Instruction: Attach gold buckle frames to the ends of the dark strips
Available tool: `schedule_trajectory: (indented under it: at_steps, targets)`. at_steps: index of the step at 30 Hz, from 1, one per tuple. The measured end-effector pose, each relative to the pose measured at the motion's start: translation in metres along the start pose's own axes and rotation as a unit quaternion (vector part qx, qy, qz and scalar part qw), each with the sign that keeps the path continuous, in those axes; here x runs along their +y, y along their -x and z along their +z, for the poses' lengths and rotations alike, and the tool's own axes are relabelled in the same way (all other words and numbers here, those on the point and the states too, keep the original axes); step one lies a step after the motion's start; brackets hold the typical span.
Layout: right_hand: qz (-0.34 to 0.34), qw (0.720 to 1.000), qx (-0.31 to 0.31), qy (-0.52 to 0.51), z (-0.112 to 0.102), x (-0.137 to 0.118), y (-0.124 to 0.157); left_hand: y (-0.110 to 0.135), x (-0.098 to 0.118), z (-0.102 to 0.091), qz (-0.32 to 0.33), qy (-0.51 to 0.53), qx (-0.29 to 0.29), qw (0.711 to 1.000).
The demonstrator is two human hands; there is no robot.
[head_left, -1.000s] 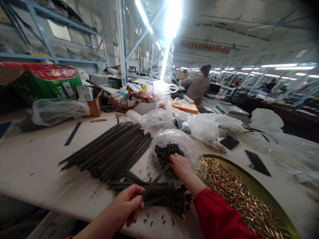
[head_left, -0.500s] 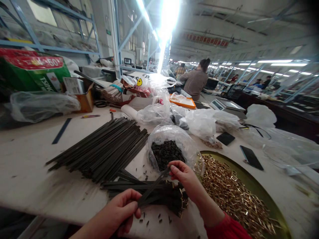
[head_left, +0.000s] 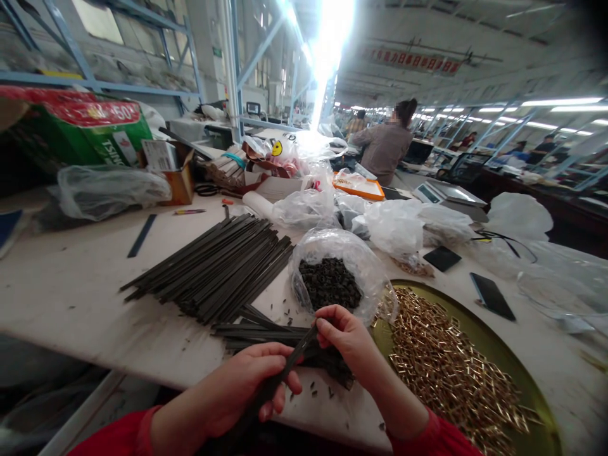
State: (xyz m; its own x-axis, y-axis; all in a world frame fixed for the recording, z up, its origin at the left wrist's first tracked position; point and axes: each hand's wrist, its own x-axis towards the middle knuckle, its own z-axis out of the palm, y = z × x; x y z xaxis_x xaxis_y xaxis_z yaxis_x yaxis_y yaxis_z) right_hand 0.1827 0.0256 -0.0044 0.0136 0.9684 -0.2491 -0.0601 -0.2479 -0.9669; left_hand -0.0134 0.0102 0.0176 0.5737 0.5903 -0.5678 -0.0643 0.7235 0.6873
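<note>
A dark strap (head_left: 303, 346) slants up from the lower middle, lying across the palm of my left hand (head_left: 259, 383). The fingers of that hand curl around the strap. At its upper end, my right hand (head_left: 342, 337) pinches the tip between thumb and fingers. Behind my hands lies a small bundle of dark straps (head_left: 266, 330), partly covered by them. A larger pile of dark straps (head_left: 213, 269) is fanned out farther left. Just beyond my right hand is an open clear plastic bag (head_left: 375, 272) with small black pieces (head_left: 327, 284) in it.
To the right, a round gold-coloured tray (head_left: 536, 405) holds many gold metal rectangular loops (head_left: 446, 361). A phone (head_left: 492, 296), a scale (head_left: 449, 195) and plastic bags (head_left: 389, 228) lie beyond. Small black bits are scattered on the table (head_left: 71, 278). A person (head_left: 384, 145) is farther back.
The strap now rests across my left palm and reaches toward the lower edge. My right hand stays at its upper end. The whole scene has shifted rightward in view.
</note>
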Motion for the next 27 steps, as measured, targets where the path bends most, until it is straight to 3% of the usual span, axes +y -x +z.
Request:
schedule_trajectory:
  at_steps: [7,16,19,23,27]
  targets:
    - [-0.001,1.000,-0.008,0.011,0.004,0.011,0.007,0.001,0.004,0.003,-0.010,0.011,-0.009,1.000]
    - [0.026,0.998,0.000,-0.063,0.001,0.015,0.011,-0.004,0.001,0.000,-0.020,0.001,0.012,1.000]
    - [0.040,0.994,0.002,-0.106,0.000,0.017,0.013,-0.007,0.000,-0.002,0.001,-0.046,0.035,0.998]
    - [0.053,0.985,0.005,-0.163,-0.002,0.019,0.014,-0.011,-0.001,-0.003,0.057,-0.182,0.083,0.978]
    - [0.066,0.985,-0.003,-0.160,-0.002,0.019,0.014,-0.013,0.001,0.001,0.063,-0.240,0.081,0.965]
